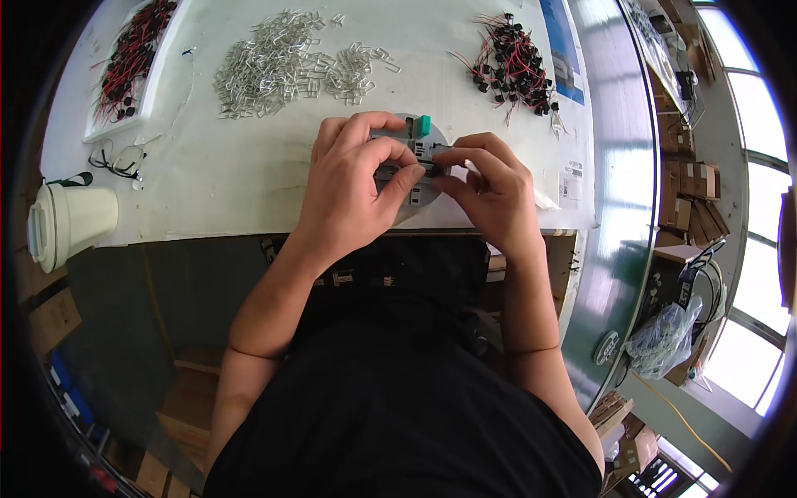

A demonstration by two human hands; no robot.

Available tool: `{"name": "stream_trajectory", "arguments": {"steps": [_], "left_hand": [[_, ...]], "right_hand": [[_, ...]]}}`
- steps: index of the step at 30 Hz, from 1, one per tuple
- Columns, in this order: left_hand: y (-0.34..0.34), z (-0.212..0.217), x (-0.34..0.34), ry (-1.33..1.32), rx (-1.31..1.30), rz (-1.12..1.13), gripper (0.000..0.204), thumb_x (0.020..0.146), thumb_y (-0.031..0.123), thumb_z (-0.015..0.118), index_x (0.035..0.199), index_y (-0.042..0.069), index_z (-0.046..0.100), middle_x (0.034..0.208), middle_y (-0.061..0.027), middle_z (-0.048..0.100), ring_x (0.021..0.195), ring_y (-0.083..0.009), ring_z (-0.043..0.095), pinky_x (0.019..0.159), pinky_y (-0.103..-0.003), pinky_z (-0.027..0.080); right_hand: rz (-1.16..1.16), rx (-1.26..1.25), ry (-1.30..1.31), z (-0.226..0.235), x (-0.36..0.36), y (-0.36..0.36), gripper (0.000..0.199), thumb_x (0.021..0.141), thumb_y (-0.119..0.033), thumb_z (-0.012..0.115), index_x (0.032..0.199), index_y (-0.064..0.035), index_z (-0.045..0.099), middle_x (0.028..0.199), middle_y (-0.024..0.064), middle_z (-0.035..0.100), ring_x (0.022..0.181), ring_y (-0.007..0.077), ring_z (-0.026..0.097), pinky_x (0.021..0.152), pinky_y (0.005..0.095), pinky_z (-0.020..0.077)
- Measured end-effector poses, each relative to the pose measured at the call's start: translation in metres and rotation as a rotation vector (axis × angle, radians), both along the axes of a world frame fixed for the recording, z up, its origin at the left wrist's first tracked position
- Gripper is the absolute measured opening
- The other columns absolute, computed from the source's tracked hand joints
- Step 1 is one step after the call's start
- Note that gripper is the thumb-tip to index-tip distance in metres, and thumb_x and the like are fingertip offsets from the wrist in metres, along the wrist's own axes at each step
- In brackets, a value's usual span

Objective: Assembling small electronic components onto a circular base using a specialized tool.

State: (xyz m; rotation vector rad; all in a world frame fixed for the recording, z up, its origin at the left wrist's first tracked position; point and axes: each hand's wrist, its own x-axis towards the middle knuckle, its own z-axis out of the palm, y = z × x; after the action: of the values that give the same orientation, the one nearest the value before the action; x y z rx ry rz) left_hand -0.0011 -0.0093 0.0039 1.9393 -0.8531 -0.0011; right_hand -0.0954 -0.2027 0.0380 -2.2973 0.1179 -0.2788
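Observation:
A round grey fixture (431,196) with a green block (424,126) on its far side lies near the table's front edge, partly covered by my hands. My left hand (353,178) rests over its left side, index finger and thumb closed together at the middle. From the right, my right hand (491,178) pinches a small black part (434,170) on the fixture between thumb and fingertips. A short white stick-like thing (471,167) pokes out among the right hand's fingers. Fingers hide what exactly the left fingertips grip.
Bent metal clips (270,66) lie heaped beyond my left hand. Black parts with red wires (512,62) are piled at the far right, and more fill a white tray (154,79) at the far left. Glasses (124,161) and a white lidded container (87,212) are at the left edge.

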Motion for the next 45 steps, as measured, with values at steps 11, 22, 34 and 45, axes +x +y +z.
{"name": "stream_trajectory", "arguments": {"steps": [11,22,34,45], "left_hand": [[0.004,0.01,-0.004,-0.053,-0.021,0.044,0.013,0.091,0.019,0.082,0.096,0.009,0.075,0.117,-0.0045,0.072,0.11,-0.03,0.058,0.099,-0.042,0.044],[0.003,0.034,-0.005,0.067,-0.069,-0.166,0.007,0.091,0.004,0.079,0.097,0.001,0.075,0.094,-0.0064,0.075,0.083,-0.0216,0.065,0.077,-0.034,0.054],[-0.003,0.023,-0.003,0.344,-0.169,-0.142,0.009,0.085,0.012,0.081,0.085,0.006,0.075,0.079,-0.0052,0.074,0.078,-0.025,0.062,0.08,-0.036,0.051],[-0.007,0.005,-0.003,-0.096,0.063,0.057,0.01,0.081,0.013,0.082,0.084,0.008,0.074,0.106,-0.0072,0.061,0.101,-0.0305,0.054,0.091,-0.042,0.048]], "right_hand": [[0.011,0.112,-0.033,0.011,-0.006,0.007,0.026,0.084,0.003,0.084,0.109,-0.0033,0.077,0.103,0.0079,0.074,0.081,0.0178,0.072,0.07,0.0333,0.0585],[0.05,0.184,-0.186,0.001,-0.013,0.007,0.026,0.084,0.011,0.081,0.106,-0.0013,0.074,0.11,0.0051,0.073,0.085,0.0055,0.061,0.068,0.0202,0.048],[0.051,0.117,-0.2,0.004,-0.012,0.005,0.029,0.083,0.007,0.081,0.109,-0.0044,0.076,0.109,0.0053,0.07,0.088,0.0219,0.071,0.071,0.0339,0.0579],[0.07,-0.232,-0.049,0.012,0.0,0.001,0.024,0.082,0.003,0.081,0.105,-0.0026,0.076,0.11,0.0096,0.069,0.086,0.0296,0.07,0.073,0.0382,0.0569]]}}
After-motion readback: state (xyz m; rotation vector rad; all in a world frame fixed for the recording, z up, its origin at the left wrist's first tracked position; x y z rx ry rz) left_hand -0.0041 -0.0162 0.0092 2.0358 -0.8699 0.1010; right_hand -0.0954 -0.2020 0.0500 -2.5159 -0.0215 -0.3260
